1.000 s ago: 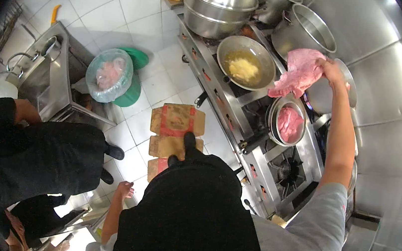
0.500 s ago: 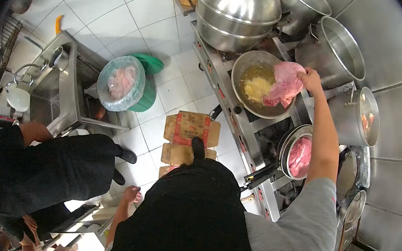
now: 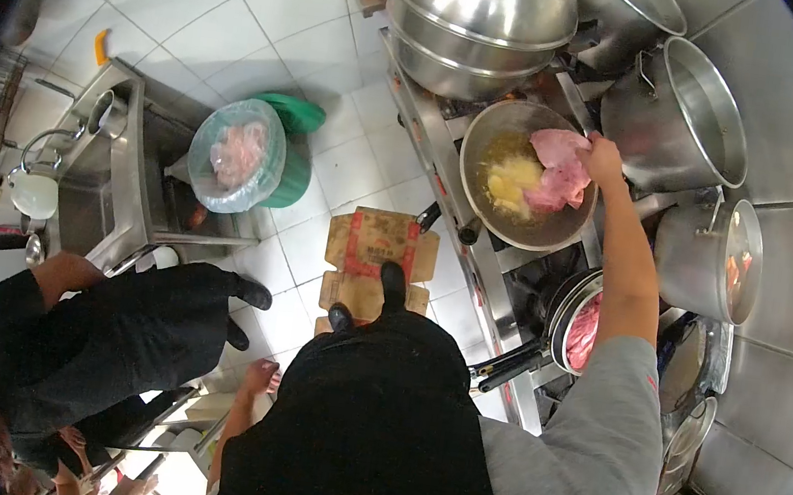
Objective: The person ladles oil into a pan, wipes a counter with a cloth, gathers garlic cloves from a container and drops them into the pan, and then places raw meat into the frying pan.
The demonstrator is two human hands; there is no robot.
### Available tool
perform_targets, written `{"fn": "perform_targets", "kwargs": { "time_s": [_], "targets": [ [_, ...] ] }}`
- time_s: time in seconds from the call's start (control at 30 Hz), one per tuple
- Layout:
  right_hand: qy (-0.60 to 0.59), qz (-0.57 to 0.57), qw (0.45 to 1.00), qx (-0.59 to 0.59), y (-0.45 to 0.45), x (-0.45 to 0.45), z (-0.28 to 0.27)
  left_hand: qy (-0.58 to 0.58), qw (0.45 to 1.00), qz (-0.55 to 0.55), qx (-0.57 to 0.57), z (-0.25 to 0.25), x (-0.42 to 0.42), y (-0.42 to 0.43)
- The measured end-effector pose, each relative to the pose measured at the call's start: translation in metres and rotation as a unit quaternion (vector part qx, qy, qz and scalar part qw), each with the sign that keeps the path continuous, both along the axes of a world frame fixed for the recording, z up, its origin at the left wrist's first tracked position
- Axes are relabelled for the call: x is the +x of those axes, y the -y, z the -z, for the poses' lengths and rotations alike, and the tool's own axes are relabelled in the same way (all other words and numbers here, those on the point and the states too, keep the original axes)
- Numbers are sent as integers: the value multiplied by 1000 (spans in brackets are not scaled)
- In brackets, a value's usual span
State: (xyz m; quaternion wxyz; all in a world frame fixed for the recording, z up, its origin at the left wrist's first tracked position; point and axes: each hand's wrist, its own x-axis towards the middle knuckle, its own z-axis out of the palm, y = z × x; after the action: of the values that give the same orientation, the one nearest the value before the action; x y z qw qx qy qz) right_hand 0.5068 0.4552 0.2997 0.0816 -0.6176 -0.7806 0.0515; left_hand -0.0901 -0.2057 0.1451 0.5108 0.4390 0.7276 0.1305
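A slab of pink raw meat (image 3: pixel 560 174) hangs from my right hand (image 3: pixel 603 160), whose fingers pinch its upper edge. The meat's lower part lies in the right side of a wok (image 3: pixel 482 197) of bubbling oil, beside yellow pieces (image 3: pixel 513 182). Nearer me on the stove, a metal bowl (image 3: pixel 560 327) contains more raw meat (image 3: pixel 584 335), partly hidden by my right arm. My left hand (image 3: pixel 261 376) hangs low at my side, over the floor, with its fingers curled; whether anything is inside it is too small to tell.
A large lidded steamer (image 3: pixel 473 24) and tall pots (image 3: pixel 675 114) stand behind the wok. Another pot (image 3: pixel 707 256) is at the right. Pan handles (image 3: pixel 511 365) jut over the stove's front edge. Flattened cardboard (image 3: pixel 382 246) lies underfoot. A lined green bin (image 3: pixel 240 154) and a co-worker (image 3: pixel 108 341) are leftward.
My right hand has brought the meat from above the stove, near the meat bowl, over to the wok and lowered it into the oil. My left hand stays low.
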Motion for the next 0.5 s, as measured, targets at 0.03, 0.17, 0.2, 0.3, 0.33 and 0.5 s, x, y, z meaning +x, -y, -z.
{"fn": "perform_targets", "kwargs": {
  "time_s": [0.03,0.17,0.2,0.3,0.33,0.5],
  "targets": [
    [9,5,1000,0,-2,0,6,-3,1000,5,14,0,-3,3],
    [19,10,999,34,-2,0,25,40,998,-57,-8,1,-12,11],
    [27,16,999,32,-1,-6,27,72,980,-154,-100,-2,-9,2],
    [42,52,997,28,1,-22,39,24,997,-66,-32,-12,-7,-11],
    [46,68,996,28,1,-27,44,14,999,-31,2,-14,-6,-14],
    [83,39,996,-16,14,-41,54,46,997,-55,0,-43,12,-42]
  ]
}}
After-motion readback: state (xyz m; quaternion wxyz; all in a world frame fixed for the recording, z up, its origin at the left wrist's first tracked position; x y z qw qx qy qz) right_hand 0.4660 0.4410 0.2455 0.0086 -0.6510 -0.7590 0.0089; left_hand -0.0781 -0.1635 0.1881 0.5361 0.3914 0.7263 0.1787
